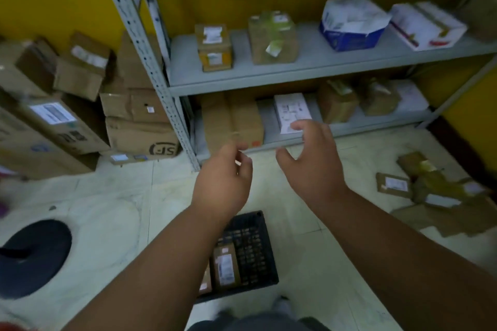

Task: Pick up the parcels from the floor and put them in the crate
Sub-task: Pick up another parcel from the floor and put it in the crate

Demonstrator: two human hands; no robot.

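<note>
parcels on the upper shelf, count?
4: small brown box at left, taped brown box, blue-and-white box, white box at right. More may sit beyond the frame edge.

My left arm is covering the crate's left side, hiding part of the parcel inside. Motion blur is smearing the labels on the floor parcels, leaving them unreadable. The frame's left edge is cutting off the dark round object and the stacked boxes.
</note>
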